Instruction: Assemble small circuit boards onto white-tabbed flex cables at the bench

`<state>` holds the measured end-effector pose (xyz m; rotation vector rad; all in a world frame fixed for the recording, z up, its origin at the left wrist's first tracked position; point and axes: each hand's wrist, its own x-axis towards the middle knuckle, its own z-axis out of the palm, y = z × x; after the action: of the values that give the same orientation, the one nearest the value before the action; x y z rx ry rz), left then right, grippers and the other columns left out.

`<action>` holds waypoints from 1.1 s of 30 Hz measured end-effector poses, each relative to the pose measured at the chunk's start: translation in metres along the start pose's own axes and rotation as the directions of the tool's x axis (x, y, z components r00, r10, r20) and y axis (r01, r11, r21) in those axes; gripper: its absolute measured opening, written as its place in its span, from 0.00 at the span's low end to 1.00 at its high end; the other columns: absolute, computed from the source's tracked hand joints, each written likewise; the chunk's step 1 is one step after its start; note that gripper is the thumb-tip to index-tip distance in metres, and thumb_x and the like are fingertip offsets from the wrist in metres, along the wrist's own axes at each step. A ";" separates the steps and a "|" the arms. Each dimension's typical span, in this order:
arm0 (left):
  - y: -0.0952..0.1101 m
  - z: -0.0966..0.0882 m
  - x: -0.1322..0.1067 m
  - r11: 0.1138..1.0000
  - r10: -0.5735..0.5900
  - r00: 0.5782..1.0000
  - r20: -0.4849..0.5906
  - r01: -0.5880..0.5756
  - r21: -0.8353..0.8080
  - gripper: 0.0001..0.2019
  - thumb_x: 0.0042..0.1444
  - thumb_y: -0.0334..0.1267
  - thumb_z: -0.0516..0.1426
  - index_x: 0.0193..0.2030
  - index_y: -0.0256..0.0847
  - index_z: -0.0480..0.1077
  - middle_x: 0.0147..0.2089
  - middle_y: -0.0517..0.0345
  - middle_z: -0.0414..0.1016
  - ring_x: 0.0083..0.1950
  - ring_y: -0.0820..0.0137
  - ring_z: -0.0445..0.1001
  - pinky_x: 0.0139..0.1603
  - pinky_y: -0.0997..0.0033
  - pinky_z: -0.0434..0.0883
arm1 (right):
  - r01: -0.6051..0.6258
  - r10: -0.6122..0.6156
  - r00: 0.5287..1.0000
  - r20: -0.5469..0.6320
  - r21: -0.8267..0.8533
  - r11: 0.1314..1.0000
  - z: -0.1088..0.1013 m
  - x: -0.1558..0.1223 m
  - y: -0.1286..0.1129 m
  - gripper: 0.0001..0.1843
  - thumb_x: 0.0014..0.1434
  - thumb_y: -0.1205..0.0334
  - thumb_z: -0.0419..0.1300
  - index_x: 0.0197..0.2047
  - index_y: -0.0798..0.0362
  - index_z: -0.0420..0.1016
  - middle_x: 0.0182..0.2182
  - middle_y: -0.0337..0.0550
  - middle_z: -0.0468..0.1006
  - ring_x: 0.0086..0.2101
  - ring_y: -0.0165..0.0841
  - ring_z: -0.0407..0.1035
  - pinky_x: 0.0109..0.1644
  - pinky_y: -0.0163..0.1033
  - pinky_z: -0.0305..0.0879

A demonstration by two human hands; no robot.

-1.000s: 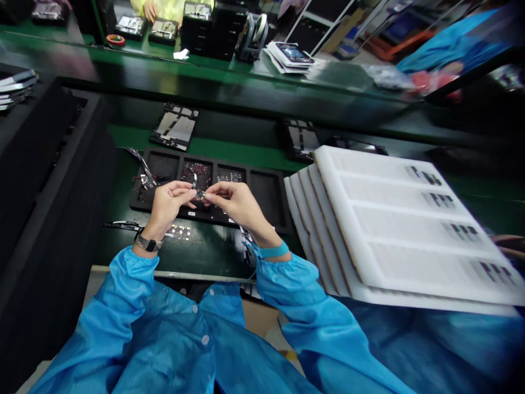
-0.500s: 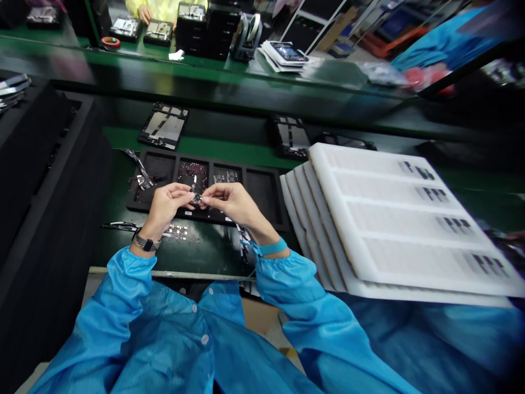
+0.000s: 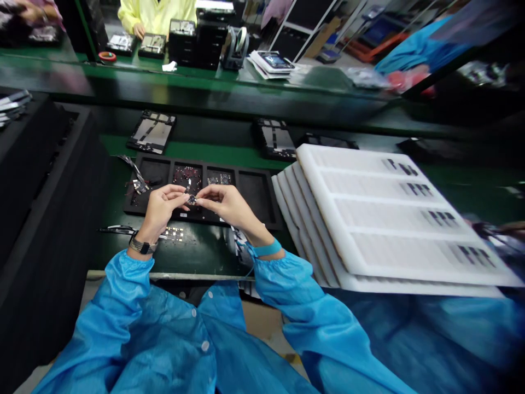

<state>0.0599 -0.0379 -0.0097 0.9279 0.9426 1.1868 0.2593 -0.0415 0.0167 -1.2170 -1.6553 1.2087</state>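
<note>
A small circuit board (image 3: 192,199) with a short pale ribbon is pinched between both hands, above the black foam tray (image 3: 264,219). My left hand (image 3: 164,207) grips its left side with thumb and fingers. On its right edge, the thumb and forefinger of my right hand (image 3: 225,203) are closed. Beneath and behind the hands, tray compartments hold tiny red-wired parts (image 3: 186,175) and little boards (image 3: 219,179). A cluster of boards with cables (image 3: 140,185) lies over the tray's left end. A strip of small boards (image 3: 172,234) rests on the green bench beside my left wrist.
White foam trays (image 3: 348,219) with dark strips are stacked at the right. A tall black foam stack (image 3: 53,219) stands at the left. Device housings (image 3: 151,132) lie behind the tray. Across the raised green shelf (image 3: 205,90), a person in yellow (image 3: 158,19) works.
The head view has shifted slightly, so the bench things sit a little further left. Both hands keep their pinch on the small board, with little finger movement.
</note>
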 end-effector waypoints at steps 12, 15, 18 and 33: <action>0.096 -0.039 0.139 0.154 0.637 0.769 0.046 -0.185 0.971 0.18 0.67 0.31 0.52 0.58 0.37 0.78 0.58 0.39 0.82 0.62 0.51 0.77 0.63 0.54 0.71 | -0.085 0.080 0.939 -0.333 -0.001 0.996 -0.065 -0.088 0.011 0.20 0.63 0.40 0.69 0.41 0.50 0.85 0.39 0.48 0.88 0.43 0.45 0.83 0.52 0.49 0.78; 0.092 -0.051 0.183 -0.221 0.333 0.936 0.114 -0.040 0.974 0.21 0.67 0.26 0.46 0.57 0.28 0.77 0.59 0.27 0.79 0.65 0.47 0.74 0.65 0.50 0.65 | -0.153 0.126 0.918 -0.376 -0.043 0.987 -0.077 -0.118 0.017 0.21 0.63 0.39 0.68 0.40 0.49 0.85 0.38 0.48 0.88 0.42 0.46 0.83 0.50 0.49 0.79; 0.084 -0.057 0.201 -0.352 0.084 0.987 0.134 -0.097 0.931 0.18 0.65 0.26 0.49 0.51 0.22 0.78 0.56 0.21 0.80 0.62 0.46 0.76 0.63 0.50 0.65 | -0.220 0.154 0.894 -0.420 -0.112 0.969 -0.091 -0.150 0.016 0.17 0.64 0.38 0.66 0.39 0.43 0.85 0.37 0.47 0.88 0.42 0.49 0.83 0.50 0.53 0.80; 0.113 -0.049 0.153 -0.204 0.302 0.953 -0.003 0.067 0.977 0.23 0.72 0.45 0.55 0.67 0.34 0.71 0.63 0.49 0.81 0.62 0.56 0.81 0.62 0.55 0.77 | -0.433 -0.276 0.333 -0.902 -0.406 0.805 -0.233 -0.261 -0.054 0.11 0.61 0.50 0.67 0.37 0.48 0.83 0.38 0.51 0.86 0.42 0.53 0.81 0.53 0.61 0.77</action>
<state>-0.0038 0.1322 0.0651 2.2700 2.2003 0.3584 0.5329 -0.2375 0.1264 -1.8953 -0.9644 -0.2347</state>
